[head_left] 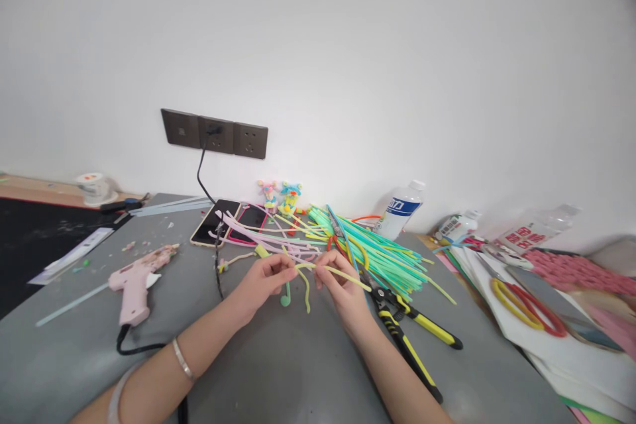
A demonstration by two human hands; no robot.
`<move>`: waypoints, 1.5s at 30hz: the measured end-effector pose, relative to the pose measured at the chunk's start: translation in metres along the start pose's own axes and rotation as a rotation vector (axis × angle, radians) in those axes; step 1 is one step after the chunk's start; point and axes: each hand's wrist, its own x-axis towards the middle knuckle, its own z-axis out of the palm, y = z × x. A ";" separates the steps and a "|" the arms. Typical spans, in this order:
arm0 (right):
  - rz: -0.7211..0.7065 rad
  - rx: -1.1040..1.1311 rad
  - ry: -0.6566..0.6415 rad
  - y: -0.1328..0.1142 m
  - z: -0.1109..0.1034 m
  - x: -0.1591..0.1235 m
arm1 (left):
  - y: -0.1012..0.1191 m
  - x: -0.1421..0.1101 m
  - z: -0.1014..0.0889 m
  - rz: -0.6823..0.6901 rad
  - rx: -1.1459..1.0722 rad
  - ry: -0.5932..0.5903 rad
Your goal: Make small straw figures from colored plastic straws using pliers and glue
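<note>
My left hand (272, 276) and my right hand (338, 281) meet near the middle of the grey table, a small gap between them. Both pinch a yellow-green pipe cleaner (350, 275), whose free end sticks out to the right past my right hand. Below the fingers, a wavy yellow-green piece (307, 295) hangs down; whether it joins the pinched one I cannot tell. A green pipe cleaner with a curled end (285, 300) shows beside my left hand. Just behind my hands lies a heap of green pipe cleaners (392, 262), with lilac ones (253, 232) to its left.
Yellow-and-black pliers (420, 328) lie right of my right forearm. A pink glue gun (136, 278) with a black cord rests at left. Two phones (211, 225), small pipe-cleaner figures (289, 197) and a bottle (399, 211) stand or lie toward the wall. Scissors (527, 308) lie on papers at right.
</note>
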 end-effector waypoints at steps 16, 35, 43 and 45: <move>-0.058 -0.001 0.123 0.000 -0.002 -0.002 | 0.000 -0.003 0.009 0.063 0.108 0.034; -0.053 0.008 0.002 0.004 0.003 -0.005 | -0.004 -0.002 0.007 -0.020 0.222 -0.113; -0.045 -0.030 0.000 -0.002 0.007 -0.004 | 0.000 -0.005 0.006 -0.038 0.199 -0.179; -0.044 -0.020 0.020 -0.002 0.007 -0.004 | 0.000 -0.004 0.005 -0.042 0.141 -0.146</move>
